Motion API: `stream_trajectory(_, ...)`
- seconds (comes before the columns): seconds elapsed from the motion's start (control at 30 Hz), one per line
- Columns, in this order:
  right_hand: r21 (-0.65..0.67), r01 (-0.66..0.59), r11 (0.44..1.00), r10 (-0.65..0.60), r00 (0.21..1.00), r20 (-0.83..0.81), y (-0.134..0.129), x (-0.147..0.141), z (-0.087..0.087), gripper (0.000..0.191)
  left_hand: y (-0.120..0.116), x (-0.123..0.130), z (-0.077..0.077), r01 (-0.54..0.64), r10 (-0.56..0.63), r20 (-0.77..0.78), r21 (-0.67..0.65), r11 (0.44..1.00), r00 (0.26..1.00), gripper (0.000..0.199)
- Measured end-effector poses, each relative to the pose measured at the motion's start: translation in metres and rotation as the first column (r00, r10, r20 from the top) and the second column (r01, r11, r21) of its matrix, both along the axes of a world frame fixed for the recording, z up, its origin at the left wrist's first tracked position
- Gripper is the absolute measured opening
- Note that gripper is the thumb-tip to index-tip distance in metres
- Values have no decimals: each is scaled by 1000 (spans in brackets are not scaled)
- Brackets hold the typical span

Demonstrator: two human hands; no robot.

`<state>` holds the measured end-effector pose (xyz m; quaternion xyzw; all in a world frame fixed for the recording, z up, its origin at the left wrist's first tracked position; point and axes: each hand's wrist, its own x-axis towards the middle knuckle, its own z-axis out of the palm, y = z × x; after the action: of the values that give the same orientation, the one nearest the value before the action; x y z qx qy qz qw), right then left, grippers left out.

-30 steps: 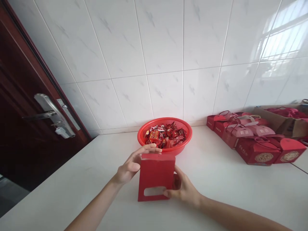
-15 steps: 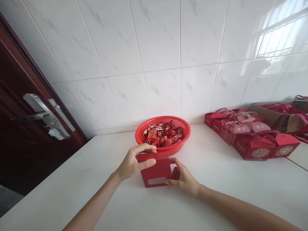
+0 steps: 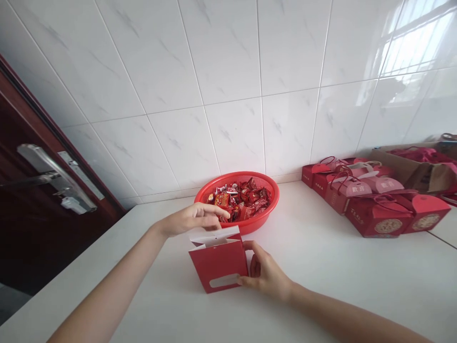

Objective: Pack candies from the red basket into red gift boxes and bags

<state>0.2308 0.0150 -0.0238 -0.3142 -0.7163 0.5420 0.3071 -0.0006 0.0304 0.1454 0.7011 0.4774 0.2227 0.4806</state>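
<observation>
A small red cardboard box (image 3: 218, 263) stands on the white tabletop, tilted a little. Its top flaps are raised, showing pale insides, and a pale oblong patch marks the lower front. My right hand (image 3: 266, 271) grips the box's right side between thumb and fingers. Just above the raised flaps and by the near rim of a red plastic basket (image 3: 262, 220) is my left hand (image 3: 194, 218), fingers stretched rightward, partly apart, with nothing visible in them. Wrapped candies (image 3: 246, 200), mostly red, fill the basket. Some left fingertips are hidden.
Several red and pink gift boxes with cord handles (image 3: 378, 214) stand together at the right. Behind them is a brown carton (image 3: 421, 176) with red items in it. A tiled wall (image 3: 235, 133) backs the table; a dark red door (image 3: 21, 209) is at the left.
The box's top flaps, folded down before, now stand up. My left hand has moved off the box top toward the basket. My right hand keeps its grip as the box tilts.
</observation>
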Motion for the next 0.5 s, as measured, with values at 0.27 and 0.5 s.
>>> stream_trajectory(0.27,-44,-18,999,12,992,-128,1,-1,-8,93,122,10,-18,-108,278,-366,422,900,888,35)
stream_trajectory(0.5,-210,-33,977,-10,980,-200,8,-7,-19,94,201,11,-47,-1,316,-503,530,848,805,34)
